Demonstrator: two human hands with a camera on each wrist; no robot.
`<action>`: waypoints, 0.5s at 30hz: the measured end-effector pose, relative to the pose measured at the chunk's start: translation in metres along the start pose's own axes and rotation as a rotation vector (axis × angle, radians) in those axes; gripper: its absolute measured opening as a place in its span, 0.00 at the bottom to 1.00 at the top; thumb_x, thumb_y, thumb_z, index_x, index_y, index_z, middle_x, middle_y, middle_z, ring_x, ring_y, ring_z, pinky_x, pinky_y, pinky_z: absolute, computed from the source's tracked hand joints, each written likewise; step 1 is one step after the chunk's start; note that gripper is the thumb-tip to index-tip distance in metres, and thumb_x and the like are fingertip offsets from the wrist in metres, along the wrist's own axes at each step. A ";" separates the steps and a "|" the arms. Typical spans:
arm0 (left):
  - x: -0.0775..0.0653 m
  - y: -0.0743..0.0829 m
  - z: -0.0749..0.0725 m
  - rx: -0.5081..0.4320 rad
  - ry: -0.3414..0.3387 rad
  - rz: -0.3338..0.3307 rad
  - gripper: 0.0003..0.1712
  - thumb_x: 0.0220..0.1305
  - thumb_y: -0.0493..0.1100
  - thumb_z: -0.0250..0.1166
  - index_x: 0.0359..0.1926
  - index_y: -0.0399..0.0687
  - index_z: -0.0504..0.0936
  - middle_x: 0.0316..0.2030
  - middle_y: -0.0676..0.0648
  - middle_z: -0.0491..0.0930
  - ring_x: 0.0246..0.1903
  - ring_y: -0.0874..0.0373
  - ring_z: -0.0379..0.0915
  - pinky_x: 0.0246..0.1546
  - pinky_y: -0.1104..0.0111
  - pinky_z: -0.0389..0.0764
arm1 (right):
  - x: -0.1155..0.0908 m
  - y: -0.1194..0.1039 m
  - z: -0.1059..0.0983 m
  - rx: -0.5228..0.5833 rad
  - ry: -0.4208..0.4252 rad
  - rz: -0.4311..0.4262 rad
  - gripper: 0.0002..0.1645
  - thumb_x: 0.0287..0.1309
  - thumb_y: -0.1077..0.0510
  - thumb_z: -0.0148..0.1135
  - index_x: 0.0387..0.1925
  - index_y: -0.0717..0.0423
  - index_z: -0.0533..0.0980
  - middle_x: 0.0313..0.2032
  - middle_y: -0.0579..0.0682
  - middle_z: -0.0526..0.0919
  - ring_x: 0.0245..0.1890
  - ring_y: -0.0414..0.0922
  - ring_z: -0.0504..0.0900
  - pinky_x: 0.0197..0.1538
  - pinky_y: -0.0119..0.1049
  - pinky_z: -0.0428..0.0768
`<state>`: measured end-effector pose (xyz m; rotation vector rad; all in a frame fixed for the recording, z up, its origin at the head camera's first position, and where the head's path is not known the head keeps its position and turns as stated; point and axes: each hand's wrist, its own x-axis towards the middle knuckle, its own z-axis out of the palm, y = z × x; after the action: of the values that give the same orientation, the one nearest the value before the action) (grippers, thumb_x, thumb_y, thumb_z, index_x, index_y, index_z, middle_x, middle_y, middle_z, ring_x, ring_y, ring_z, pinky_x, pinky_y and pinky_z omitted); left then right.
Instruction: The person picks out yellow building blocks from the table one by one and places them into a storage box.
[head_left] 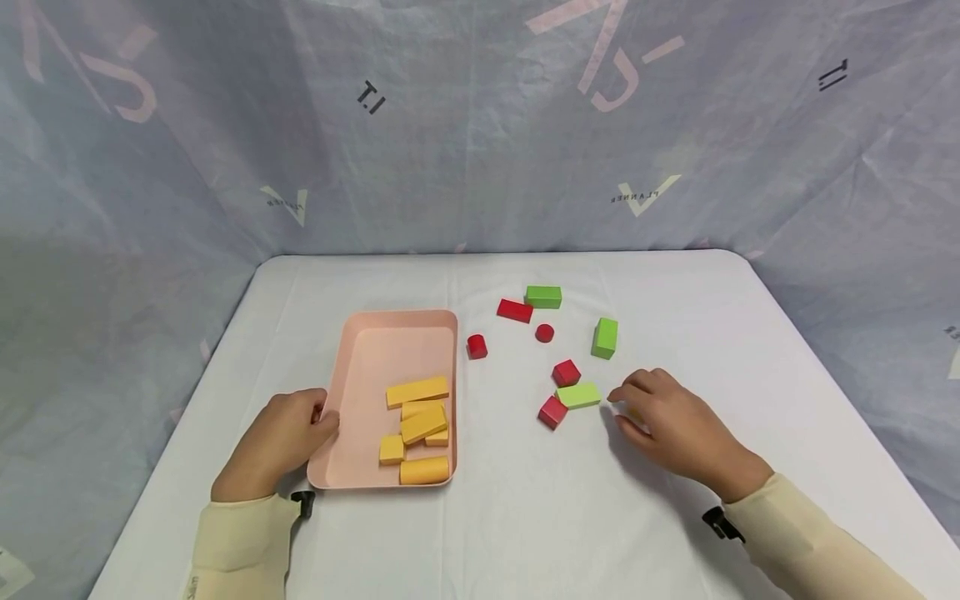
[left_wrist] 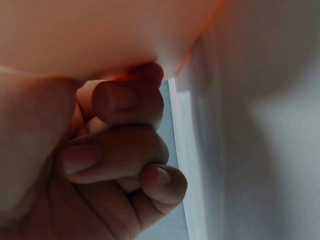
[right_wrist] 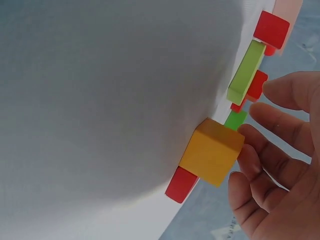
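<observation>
In the head view, my left hand (head_left: 288,433) grips the left rim of a shallow pink tray (head_left: 390,350), its fingers curled under the rim in the left wrist view. My right hand (head_left: 675,429) hovers at the table's right side with fingers loosely bent. Close to its fingertips in the right wrist view is an orange block (right_wrist: 212,152); the head view mostly hides it under the hand. Whether they touch is unclear. A red block (right_wrist: 181,185) shows behind it. Left of the right hand lie a light green block (head_left: 578,396) and two red cubes (head_left: 566,372).
Several yellow-orange blocks (head_left: 417,392) lie in the tray's right half. Farther back on the table are two green blocks (head_left: 543,297), a flat red block (head_left: 515,311), a red disc (head_left: 544,333) and a red cylinder (head_left: 477,347). Grey printed cloth (head_left: 465,167) hangs around the white table.
</observation>
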<state>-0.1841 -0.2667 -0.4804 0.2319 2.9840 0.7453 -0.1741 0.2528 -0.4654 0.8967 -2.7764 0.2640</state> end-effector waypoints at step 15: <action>0.001 -0.002 0.002 0.007 0.001 -0.010 0.11 0.55 0.39 0.56 0.18 0.50 0.68 0.13 0.52 0.62 0.14 0.58 0.59 0.14 0.65 0.61 | -0.009 0.012 0.001 -0.047 0.003 0.050 0.18 0.46 0.54 0.67 0.43 0.50 0.79 0.42 0.45 0.73 0.42 0.43 0.66 0.38 0.41 0.77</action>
<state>-0.1850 -0.2678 -0.4829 0.2173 2.9865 0.7347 -0.1746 0.2670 -0.4695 0.8164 -2.7926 0.2076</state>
